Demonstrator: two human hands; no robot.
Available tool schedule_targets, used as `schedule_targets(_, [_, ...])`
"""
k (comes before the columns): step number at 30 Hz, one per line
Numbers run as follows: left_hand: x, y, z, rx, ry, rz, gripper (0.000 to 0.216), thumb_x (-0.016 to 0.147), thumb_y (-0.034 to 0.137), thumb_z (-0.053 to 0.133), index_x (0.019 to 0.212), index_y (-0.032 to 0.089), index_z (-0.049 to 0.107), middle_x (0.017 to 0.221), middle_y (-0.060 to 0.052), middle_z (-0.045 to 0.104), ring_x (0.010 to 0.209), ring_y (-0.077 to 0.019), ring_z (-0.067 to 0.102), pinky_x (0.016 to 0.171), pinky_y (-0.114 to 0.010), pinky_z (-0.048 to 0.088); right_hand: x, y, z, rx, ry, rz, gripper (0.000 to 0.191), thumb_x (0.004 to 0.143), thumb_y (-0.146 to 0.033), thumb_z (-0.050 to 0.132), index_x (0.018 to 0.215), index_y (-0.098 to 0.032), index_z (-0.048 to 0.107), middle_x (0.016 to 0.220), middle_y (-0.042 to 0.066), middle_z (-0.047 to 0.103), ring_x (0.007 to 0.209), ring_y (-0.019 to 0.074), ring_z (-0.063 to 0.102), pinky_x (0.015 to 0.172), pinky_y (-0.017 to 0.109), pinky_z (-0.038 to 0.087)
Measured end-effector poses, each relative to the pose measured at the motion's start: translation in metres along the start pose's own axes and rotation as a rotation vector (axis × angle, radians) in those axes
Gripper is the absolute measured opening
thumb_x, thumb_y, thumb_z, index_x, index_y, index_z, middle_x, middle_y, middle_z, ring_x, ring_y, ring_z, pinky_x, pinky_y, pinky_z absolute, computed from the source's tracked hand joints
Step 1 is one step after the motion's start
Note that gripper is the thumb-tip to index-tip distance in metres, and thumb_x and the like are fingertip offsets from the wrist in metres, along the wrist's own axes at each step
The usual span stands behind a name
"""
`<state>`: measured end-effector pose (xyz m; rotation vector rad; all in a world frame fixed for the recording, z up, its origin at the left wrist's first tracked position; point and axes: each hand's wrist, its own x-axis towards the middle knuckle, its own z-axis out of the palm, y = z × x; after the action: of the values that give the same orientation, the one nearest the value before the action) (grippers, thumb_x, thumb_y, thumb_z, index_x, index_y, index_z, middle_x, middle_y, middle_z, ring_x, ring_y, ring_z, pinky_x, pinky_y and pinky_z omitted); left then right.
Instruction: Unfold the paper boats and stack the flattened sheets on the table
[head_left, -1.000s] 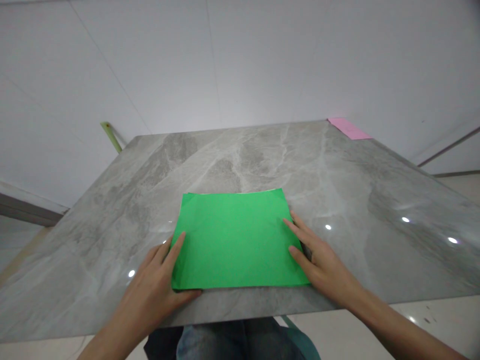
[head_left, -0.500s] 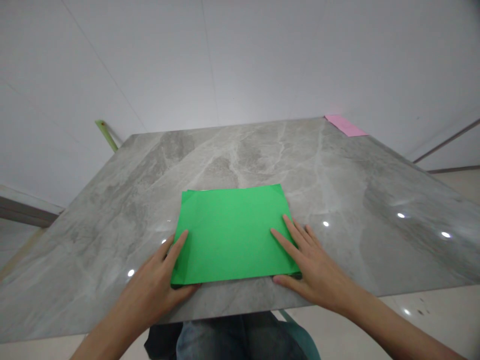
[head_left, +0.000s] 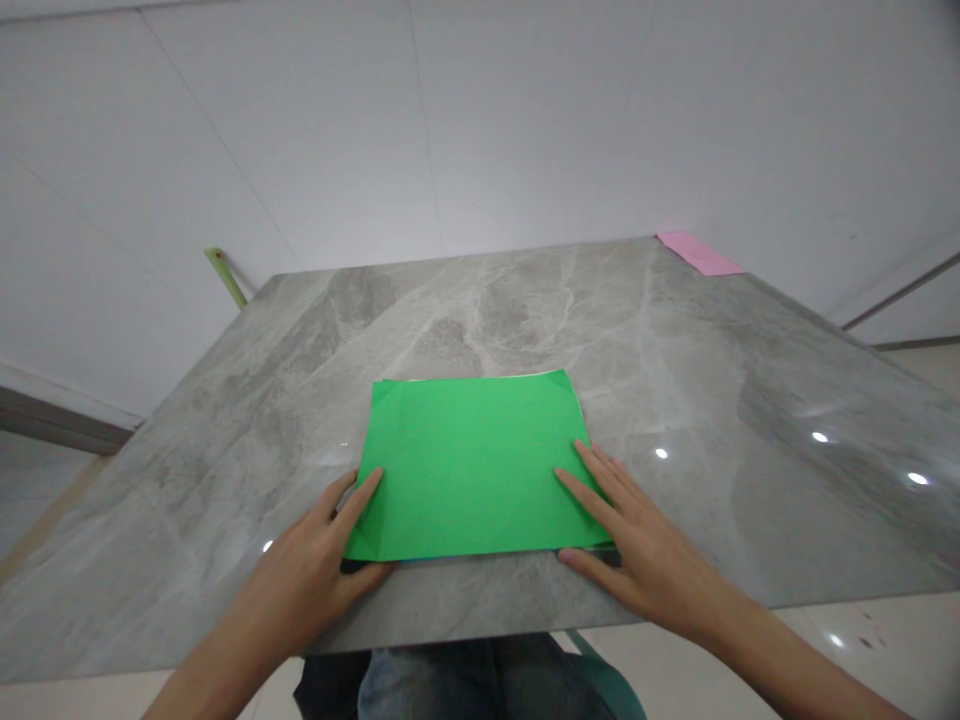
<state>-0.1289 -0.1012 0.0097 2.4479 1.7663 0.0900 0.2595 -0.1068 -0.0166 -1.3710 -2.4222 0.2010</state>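
Note:
A green sheet of paper (head_left: 472, 462), folded over, lies flat on the grey marble table (head_left: 675, 360) near its front edge. My left hand (head_left: 311, 570) rests at the sheet's near left corner, fingers stretched along the left edge and thumb under the near edge. My right hand (head_left: 637, 545) lies flat at the near right corner, fingers spread on the paper, thumb along the near edge. Both hands press the sheet rather than grip it.
A pink sheet (head_left: 701, 253) lies at the table's far right corner. A pale green bar (head_left: 225, 277) leans by the far left corner against the white wall. My lap in jeans (head_left: 465, 685) shows below the table's front edge.
My right hand slid from beside the sheet's right edge onto its near right corner. The paper's near edge shifted slightly away from me. My left hand stayed at the left corner.

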Motion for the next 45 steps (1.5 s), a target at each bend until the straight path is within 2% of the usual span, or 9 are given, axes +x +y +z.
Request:
schedule_targets(8, [0.016, -0.004, -0.027, -0.015, -0.055, 0.049, 0.077, 0.077, 0.066, 0.066, 0.140, 0.023, 0.055, 0.150, -0.017, 0.044, 0.130, -0.0385, 0.052, 0.102, -0.050, 0.050, -0.002, 0.002, 0.005, -0.017, 0.011, -0.015, 0.066, 0.092, -0.046, 0.060, 0.148, -0.015, 0.045, 0.160, 0.021, 0.028, 0.148, 0.0386, 0.023, 0.112, 0.064, 0.036])
schedule_targets(12, [0.075, 0.024, -0.041, 0.068, 0.011, 0.108, 0.052, 0.093, 0.049, 0.056, 0.131, 0.014, 0.061, 0.146, -0.021, 0.049, 0.136, -0.0394, 0.045, 0.110, -0.056, 0.039, -0.002, 0.000, 0.004, -0.013, 0.010, -0.007, 0.065, 0.091, -0.047, 0.061, 0.148, -0.017, 0.046, 0.160, 0.020, 0.030, 0.149, 0.0383, 0.023, 0.113, 0.064, 0.034])
schedule_targets(15, [0.134, 0.058, -0.037, 0.068, -0.075, 0.243, 0.045, 0.094, 0.031, 0.057, 0.136, 0.014, 0.055, 0.147, -0.019, 0.049, 0.142, -0.0394, 0.036, 0.112, -0.057, 0.035, -0.003, -0.001, 0.003, -0.007, 0.024, -0.004, 0.065, 0.091, -0.047, 0.061, 0.147, -0.018, 0.047, 0.160, 0.019, 0.032, 0.148, 0.0382, 0.027, 0.113, 0.064, 0.034])
schedule_targets(22, [0.216, 0.113, -0.011, 0.021, -0.021, 0.233, 0.041, 0.100, 0.039, 0.045, 0.122, 0.009, 0.061, 0.118, -0.019, 0.065, 0.116, -0.0302, 0.060, 0.100, -0.042, 0.045, -0.005, -0.003, -0.001, 0.012, 0.166, -0.038, 0.059, 0.087, -0.042, 0.066, 0.140, -0.018, 0.054, 0.156, 0.022, 0.037, 0.147, 0.0391, 0.028, 0.108, 0.061, 0.042])
schedule_targets(28, [0.217, 0.121, -0.001, 0.000, 0.031, 0.201, 0.038, 0.097, 0.039, 0.050, 0.110, 0.009, 0.069, 0.112, -0.017, 0.064, 0.110, -0.0274, 0.060, 0.098, -0.037, 0.045, 0.003, -0.031, -0.013, -0.205, 0.177, -0.043, 0.049, 0.087, -0.045, 0.066, 0.132, -0.025, 0.061, 0.148, 0.019, 0.049, 0.145, 0.0467, 0.027, 0.105, 0.085, 0.002])
schedule_targets(32, [0.215, 0.125, 0.003, 0.007, 0.074, 0.134, 0.040, 0.096, 0.041, 0.050, 0.109, 0.008, 0.070, 0.111, -0.018, 0.065, 0.110, -0.0276, 0.060, 0.098, -0.036, 0.045, 0.019, -0.068, -0.012, -0.183, 0.078, -0.090, 0.046, 0.093, -0.047, 0.060, 0.131, -0.022, 0.060, 0.147, 0.017, 0.052, 0.140, 0.0427, 0.039, 0.100, 0.080, -0.022])
schedule_targets(34, [0.215, 0.126, 0.005, 0.017, 0.101, 0.085, 0.041, 0.097, 0.041, 0.047, 0.106, 0.008, 0.071, 0.108, -0.019, 0.066, 0.109, -0.0285, 0.060, 0.097, -0.038, 0.046, 0.028, -0.081, -0.007, -0.139, 0.031, -0.168, 0.043, 0.098, -0.044, 0.053, 0.134, -0.021, 0.058, 0.150, 0.016, 0.050, 0.143, 0.0376, 0.037, 0.104, 0.079, -0.019])
schedule_targets(39, [0.215, 0.126, 0.004, 0.024, 0.137, 0.015, 0.045, 0.099, 0.041, 0.041, 0.099, 0.009, 0.073, 0.099, -0.018, 0.069, 0.101, -0.0271, 0.064, 0.093, -0.036, 0.047, 0.043, -0.084, 0.010, -0.074, -0.003, -0.252, 0.039, 0.103, -0.036, 0.042, 0.137, -0.021, 0.055, 0.151, 0.013, 0.048, 0.145, 0.0329, 0.035, 0.113, 0.078, 0.014])
schedule_targets(45, [0.209, 0.125, 0.005, 0.013, 0.152, 0.001, 0.044, 0.099, 0.040, 0.042, 0.097, 0.010, 0.074, 0.099, -0.017, 0.071, 0.099, -0.0262, 0.065, 0.092, -0.035, 0.047, 0.048, -0.076, 0.014, -0.067, 0.006, -0.270, 0.044, 0.100, -0.042, 0.048, 0.137, -0.020, 0.054, 0.148, 0.016, 0.051, 0.142, 0.0349, 0.040, 0.111, 0.074, 0.027])
